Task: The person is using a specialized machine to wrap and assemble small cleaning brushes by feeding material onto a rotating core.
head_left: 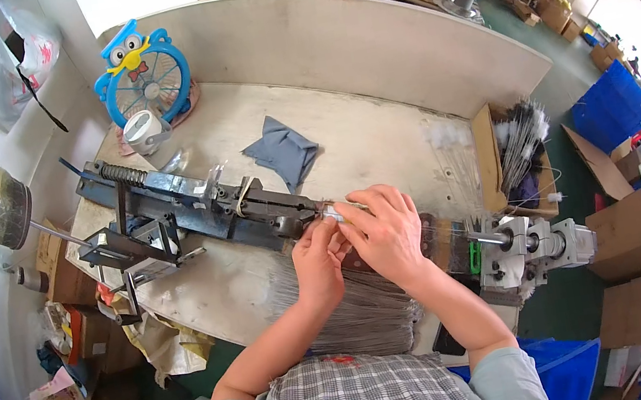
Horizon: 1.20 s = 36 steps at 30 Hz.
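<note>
- The pale worktable [380,148] fills the middle of your view, with a curved wall behind it from 10 to 2 o'clock.
- A long dark metal jig [194,204] lies across the table from 9 o'clock toward the centre; its tip ends right at your fingers.
- A bundle of thin grey wires [365,311] spreads out under your wrists at 6 o'clock.
- A grey motor unit [532,245] stands at 4 o'clock, just beside your right forearm.
- A cardboard box of white-tipped brushes [521,158] sits at 3 o'clock.
- A blue cartoon fan [142,73] stands at 11 o'clock; a folded grey cloth [283,151] lies at 12.
- Your right hand [385,231] curls over the jig's tip, fingers pinching a small pale piece [337,212].
- Your left hand [318,260] touches the right, its fingertips closed on that same piece from below.
</note>
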### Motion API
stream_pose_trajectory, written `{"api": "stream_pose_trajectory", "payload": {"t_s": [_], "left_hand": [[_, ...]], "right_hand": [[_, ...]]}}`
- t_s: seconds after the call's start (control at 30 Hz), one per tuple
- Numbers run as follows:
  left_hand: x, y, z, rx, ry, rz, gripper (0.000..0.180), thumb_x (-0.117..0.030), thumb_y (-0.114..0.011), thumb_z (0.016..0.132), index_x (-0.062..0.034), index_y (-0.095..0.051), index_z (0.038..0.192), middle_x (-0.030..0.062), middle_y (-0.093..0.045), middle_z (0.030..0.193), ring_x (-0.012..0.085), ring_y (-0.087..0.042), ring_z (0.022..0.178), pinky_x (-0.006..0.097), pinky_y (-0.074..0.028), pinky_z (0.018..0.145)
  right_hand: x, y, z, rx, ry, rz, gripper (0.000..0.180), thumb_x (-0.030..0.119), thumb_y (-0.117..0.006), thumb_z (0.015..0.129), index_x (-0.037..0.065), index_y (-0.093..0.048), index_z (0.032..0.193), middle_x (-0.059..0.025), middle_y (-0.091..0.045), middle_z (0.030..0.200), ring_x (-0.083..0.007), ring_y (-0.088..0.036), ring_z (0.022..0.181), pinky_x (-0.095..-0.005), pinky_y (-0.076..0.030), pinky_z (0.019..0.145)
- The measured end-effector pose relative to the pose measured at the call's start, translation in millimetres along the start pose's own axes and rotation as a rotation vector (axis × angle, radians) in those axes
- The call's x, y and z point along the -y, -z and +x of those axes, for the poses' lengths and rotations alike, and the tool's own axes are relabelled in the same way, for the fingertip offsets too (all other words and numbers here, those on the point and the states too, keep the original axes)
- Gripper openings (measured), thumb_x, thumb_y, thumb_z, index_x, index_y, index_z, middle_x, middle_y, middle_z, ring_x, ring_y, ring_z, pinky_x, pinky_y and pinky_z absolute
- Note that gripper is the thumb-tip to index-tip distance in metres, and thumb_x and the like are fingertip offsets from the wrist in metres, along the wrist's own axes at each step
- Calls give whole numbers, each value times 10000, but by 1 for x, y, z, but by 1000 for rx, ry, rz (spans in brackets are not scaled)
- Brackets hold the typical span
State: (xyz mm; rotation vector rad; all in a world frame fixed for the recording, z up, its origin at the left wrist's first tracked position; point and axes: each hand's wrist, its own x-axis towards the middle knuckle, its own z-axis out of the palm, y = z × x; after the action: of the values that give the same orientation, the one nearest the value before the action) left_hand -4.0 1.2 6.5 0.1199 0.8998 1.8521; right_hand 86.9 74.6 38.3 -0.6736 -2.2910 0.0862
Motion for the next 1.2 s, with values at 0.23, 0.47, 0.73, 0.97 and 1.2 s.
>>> {"api": "stream_pose_trajectory", "payload": {"t_s": [0.23,0.47,0.73,0.97,1.2], "left_hand": [[2,4,4,-12,-66,-9,83,-84,-573,862,-38,-555,929,58,-620,924,135,-617,847,290,-495,762],[6,3,2,-28,-34,3,115,-63,-572,846,-33,-553,956,63,-624,935,146,-622,846,283,-494,763],[5,5,5,-49,-17,-130,82,-108,-533,876,-52,-586,905,29,-626,878,126,-620,786,285,-497,728],[5,8,4,-29,-6,-87,58,-93,-550,866,-43,-575,878,36,-621,869,128,-618,784,281,-499,719],[5,4,1,-34,-18,-126,102,-108,-557,873,-40,-564,949,37,-619,927,128,-614,834,276,-483,745]], "right_hand": [[-10,7,-3,11,70,66,224,169,-697,690,160,-670,912,22,-606,909,-192,-548,926,-346,-412,763],[-10,10,-2,34,67,114,230,163,-701,694,153,-676,922,7,-614,919,-210,-549,937,-360,-422,779],[-9,10,5,73,51,123,234,146,-708,684,124,-679,916,-2,-623,935,-215,-558,941,-362,-436,755],[-1,5,0,15,-10,97,247,148,-742,655,88,-687,889,-15,-638,916,-219,-571,909,-353,-447,757],[-4,6,-4,53,12,90,226,167,-718,687,139,-686,909,7,-622,935,-203,-563,918,-349,-434,751]]}}
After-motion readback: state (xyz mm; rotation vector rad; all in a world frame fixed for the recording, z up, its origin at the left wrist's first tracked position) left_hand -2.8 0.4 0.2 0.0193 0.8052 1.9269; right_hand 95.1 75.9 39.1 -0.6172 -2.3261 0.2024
